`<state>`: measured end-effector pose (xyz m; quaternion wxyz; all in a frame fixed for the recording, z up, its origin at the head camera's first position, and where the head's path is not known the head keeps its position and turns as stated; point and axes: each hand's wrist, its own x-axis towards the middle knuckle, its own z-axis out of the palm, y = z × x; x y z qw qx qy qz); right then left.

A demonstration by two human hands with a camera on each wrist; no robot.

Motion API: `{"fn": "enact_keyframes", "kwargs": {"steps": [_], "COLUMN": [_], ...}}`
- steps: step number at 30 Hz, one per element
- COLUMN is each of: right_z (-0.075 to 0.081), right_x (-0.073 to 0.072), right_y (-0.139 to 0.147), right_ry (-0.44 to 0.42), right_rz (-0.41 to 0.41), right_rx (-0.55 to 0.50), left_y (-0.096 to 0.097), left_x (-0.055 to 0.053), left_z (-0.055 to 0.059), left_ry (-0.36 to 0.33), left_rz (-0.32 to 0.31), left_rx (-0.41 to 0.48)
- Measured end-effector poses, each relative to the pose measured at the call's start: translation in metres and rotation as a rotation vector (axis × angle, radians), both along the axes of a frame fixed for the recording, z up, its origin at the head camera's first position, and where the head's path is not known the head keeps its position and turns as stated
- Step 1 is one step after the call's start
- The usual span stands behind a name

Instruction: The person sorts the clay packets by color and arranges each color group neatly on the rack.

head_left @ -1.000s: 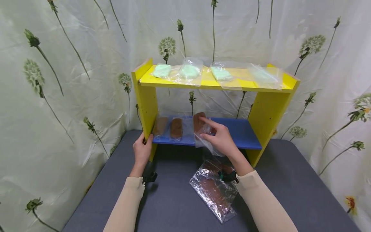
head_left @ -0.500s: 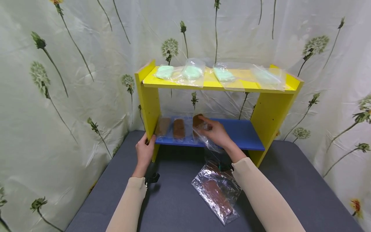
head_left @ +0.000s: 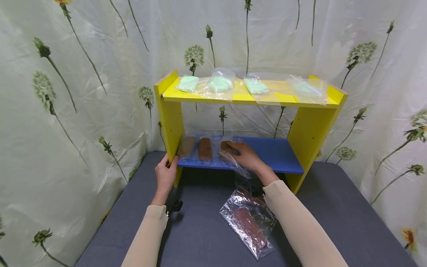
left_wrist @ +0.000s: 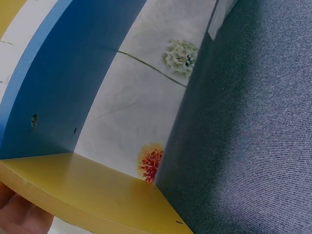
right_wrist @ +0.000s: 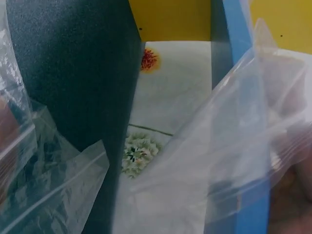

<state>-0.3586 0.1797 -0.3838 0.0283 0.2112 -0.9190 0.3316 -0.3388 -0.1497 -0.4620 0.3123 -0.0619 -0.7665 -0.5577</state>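
Note:
A small rack has yellow side panels [head_left: 169,126] and a blue lower shelf [head_left: 273,154]. With its thumb at the front edge, my left hand [head_left: 166,174] grips the left panel; its fingers [left_wrist: 24,214] show behind the yellow panel in the left wrist view. Over the blue shelf, my right hand [head_left: 247,155] holds a brown bar [head_left: 224,147] in a clear zip bag, partly covered by the fingers. The bag's loose end [right_wrist: 229,122] hangs past the shelf's front edge. Left of it lie two more bagged brown bars [head_left: 205,148].
Several bagged mint-green pieces [head_left: 256,86] lie along the yellow top shelf [head_left: 238,97]. More bagged brown bars [head_left: 248,226] overlap on the dark grey table [head_left: 197,230], beneath my right forearm. A flower-print curtain [head_left: 110,92] hangs behind the rack.
My right hand has lowered the bagged bar onto the blue shelf, in line with the other two, and its fingers have drawn in over it. My left hand has stayed on the panel.

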Motion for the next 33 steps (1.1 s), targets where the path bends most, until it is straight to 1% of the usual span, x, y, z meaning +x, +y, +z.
{"fn": "enact_keyframes", "kwargs": {"steps": [3, 6, 8, 11, 14, 16, 19, 21, 23, 25, 27, 30, 33], "right_z": [-0.002, -0.003, -0.004, -0.004, -0.005, -0.007, -0.011, -0.012, -0.010, -0.006, -0.001, 0.005, 0.009], "right_x": [-0.004, -0.006, -0.006, -0.008, -0.012, -0.014, -0.011, -0.005, 0.002, 0.010, 0.020, 0.037, 0.056], "right_y": [0.002, 0.004, 0.008, 0.015, 0.023, 0.029, 0.039, 0.045, 0.051, 0.055, 0.058, 0.061, 0.064], "right_ry": [0.022, 0.015, 0.005, -0.006, 0.005, 0.006, -0.005, -0.015, -0.009, 0.009, 0.048, 0.098, 0.161], "right_rz": [0.052, 0.071, 0.055, -0.022, -0.089, -0.128, -0.156, -0.181, -0.206, -0.235, -0.261, -0.273, -0.287], "right_rx": [0.016, -0.035, -0.087, -0.160, -0.269, -0.384, -0.567, -0.660, -0.712, -0.742, -0.733, -0.698, -0.618], "left_y": [-0.001, -0.002, -0.002, -0.002, -0.001, -0.001, 0.000, 0.001, 0.001, 0.001, 0.001, 0.000, 0.000], "left_x": [0.000, 0.000, 0.000, 0.000, -0.001, -0.002, -0.002, -0.001, -0.001, -0.001, -0.001, -0.001, 0.000], "left_z": [0.000, -0.001, -0.001, -0.001, -0.002, -0.003, -0.004, -0.004, -0.004, -0.003, -0.002, 0.000, 0.000], "left_ry": [-0.003, -0.009, -0.011, -0.011, -0.007, -0.008, -0.014, -0.018, -0.019, -0.016, -0.008, 0.005, 0.011], "left_rz": [0.003, 0.005, 0.004, 0.003, 0.005, 0.005, 0.005, 0.008, 0.008, 0.004, -0.001, 0.001, 0.010], "left_rx": [0.003, 0.003, 0.006, 0.011, 0.006, 0.001, 0.002, 0.006, 0.007, 0.005, 0.003, 0.002, -0.004]}}
